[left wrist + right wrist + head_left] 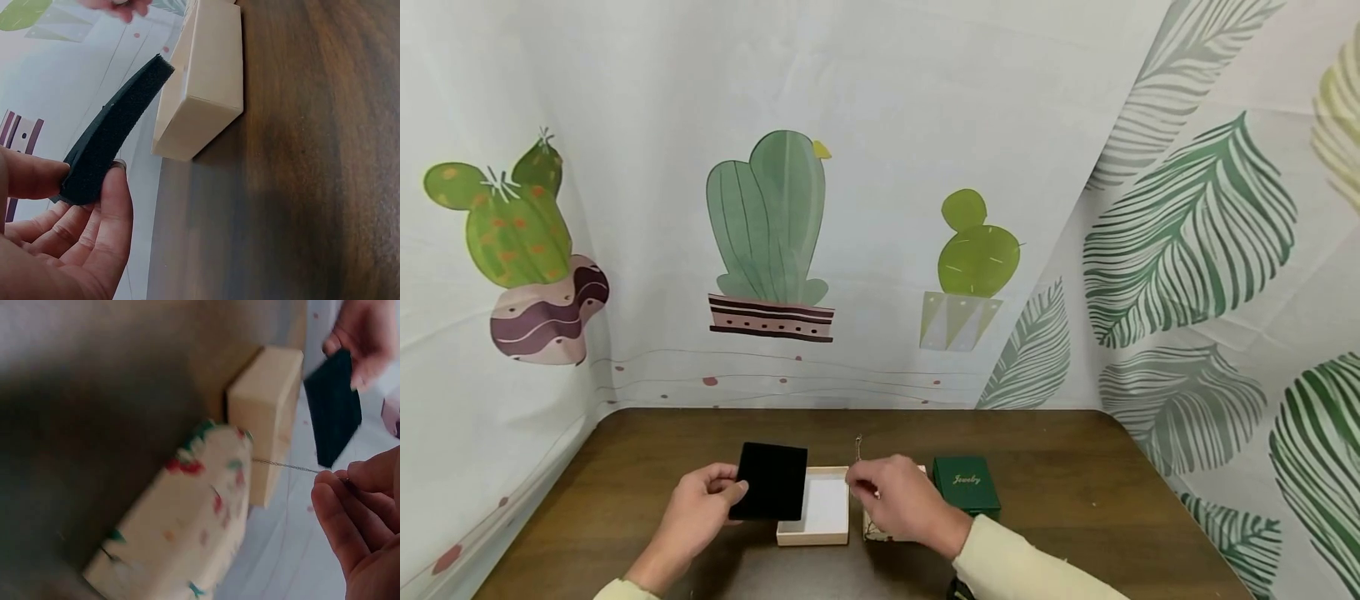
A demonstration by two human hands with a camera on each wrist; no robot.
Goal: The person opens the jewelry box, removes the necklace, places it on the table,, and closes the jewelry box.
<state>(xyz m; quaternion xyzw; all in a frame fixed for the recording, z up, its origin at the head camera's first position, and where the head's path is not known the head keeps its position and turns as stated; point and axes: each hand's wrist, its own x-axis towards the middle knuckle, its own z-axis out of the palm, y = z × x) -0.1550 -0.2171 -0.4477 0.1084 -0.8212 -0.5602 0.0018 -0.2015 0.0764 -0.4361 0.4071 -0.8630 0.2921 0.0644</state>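
My left hand (696,504) pinches a square black foam pad (771,482) by its left edge, thumb on one side and fingers on the other. The left wrist view shows the pad (115,128) edge-on and slightly bent. It overlaps a shallow cream box (812,539) with a white inside. A thin metal chain (284,465) is pinched between the thumb and fingertips of my right hand (902,500). From there it runs toward a cream, flower-printed box part (181,506), which my right hand partly covers in the head view.
To the right of my right hand sits a dark green box (966,483) with gold lettering. A small dark object (959,590) shows below my right sleeve. The brown wooden table (1075,500) meets a hanging cloth (880,250) printed with cacti and leaves.
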